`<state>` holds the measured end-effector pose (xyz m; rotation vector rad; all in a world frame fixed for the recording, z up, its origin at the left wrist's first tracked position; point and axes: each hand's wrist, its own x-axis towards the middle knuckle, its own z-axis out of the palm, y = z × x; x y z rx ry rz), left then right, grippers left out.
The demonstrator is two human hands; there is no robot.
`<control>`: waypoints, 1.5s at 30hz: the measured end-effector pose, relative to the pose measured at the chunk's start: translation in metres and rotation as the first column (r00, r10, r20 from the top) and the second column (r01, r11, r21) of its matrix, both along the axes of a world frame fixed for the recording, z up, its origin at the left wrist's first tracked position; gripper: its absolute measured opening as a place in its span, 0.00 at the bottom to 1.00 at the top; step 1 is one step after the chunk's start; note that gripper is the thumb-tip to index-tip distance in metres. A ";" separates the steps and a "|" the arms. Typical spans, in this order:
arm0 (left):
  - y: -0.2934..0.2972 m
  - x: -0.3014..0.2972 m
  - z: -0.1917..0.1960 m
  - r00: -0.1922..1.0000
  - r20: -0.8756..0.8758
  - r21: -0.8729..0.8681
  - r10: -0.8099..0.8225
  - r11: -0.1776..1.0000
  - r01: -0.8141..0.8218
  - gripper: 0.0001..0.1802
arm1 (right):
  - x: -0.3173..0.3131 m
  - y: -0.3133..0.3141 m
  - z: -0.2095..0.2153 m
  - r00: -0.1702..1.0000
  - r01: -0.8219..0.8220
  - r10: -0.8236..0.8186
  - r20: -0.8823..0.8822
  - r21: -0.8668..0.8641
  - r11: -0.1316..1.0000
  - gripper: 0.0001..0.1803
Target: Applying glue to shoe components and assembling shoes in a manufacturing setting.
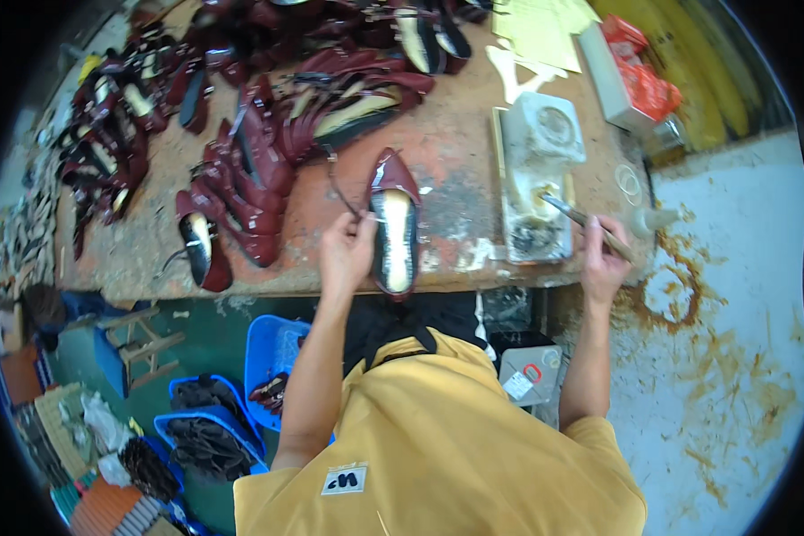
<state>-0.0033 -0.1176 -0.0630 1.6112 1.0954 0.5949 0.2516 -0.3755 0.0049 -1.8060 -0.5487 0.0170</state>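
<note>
Shoe [393, 223]: dark red pointed upper, sole side up, pale cream insole board showing along the middle; lying lengthwise, toe pointing away, heel at the near edge of the workbench [456, 152]; pinched at its left rim by left hand [347, 253].
Brush [590, 221]: thin stick handle, gripped in right hand [604, 259]; tilted up-left, tip over the smeared glue tray [534, 219] at the workbench's right end, right of the shoe.

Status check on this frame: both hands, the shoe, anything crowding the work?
Left hand pinching the dark red shoe at its edge. Right hand gripping a brush, tip at the glue tray. Pile of dark red shoes close left, not touching.
</note>
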 end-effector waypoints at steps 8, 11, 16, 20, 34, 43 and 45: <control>0.006 -0.014 -0.014 0.989 0.111 -0.338 0.094 0.940 -0.051 0.13 | 0.012 0.020 0.005 0.970 -0.036 0.081 0.228 -0.195 0.980 0.04; 0.000 -0.007 -0.006 0.981 0.139 -0.373 0.136 0.925 -0.075 0.12 | 0.011 0.026 0.007 0.954 -0.053 0.133 0.269 -0.283 0.958 0.03; -0.002 -0.003 0.001 0.966 0.198 -0.352 0.165 0.932 -0.088 0.11 | 0.018 0.025 0.028 0.978 -0.031 0.077 0.193 -0.231 0.972 0.07; -0.001 -0.008 -0.003 0.960 0.228 -0.352 0.161 0.933 -0.073 0.11 | 0.032 0.014 0.020 0.987 -0.128 0.146 0.071 -0.212 0.969 0.08; 0.004 -0.014 -0.009 0.958 0.229 -0.469 0.173 0.882 -0.047 0.15 | -0.102 0.118 0.003 0.855 -0.513 0.508 -0.109 -0.030 0.858 0.03; 0.005 -0.014 -0.002 0.962 0.221 -0.465 0.161 0.884 -0.041 0.16 | -0.125 0.112 0.003 0.738 -0.670 0.625 -0.254 -0.173 0.721 0.03; 0.005 -0.016 -0.002 0.965 0.213 -0.457 0.154 0.889 -0.041 0.16 | -0.117 0.120 0.019 0.694 -0.706 0.591 -0.411 -0.228 0.670 0.04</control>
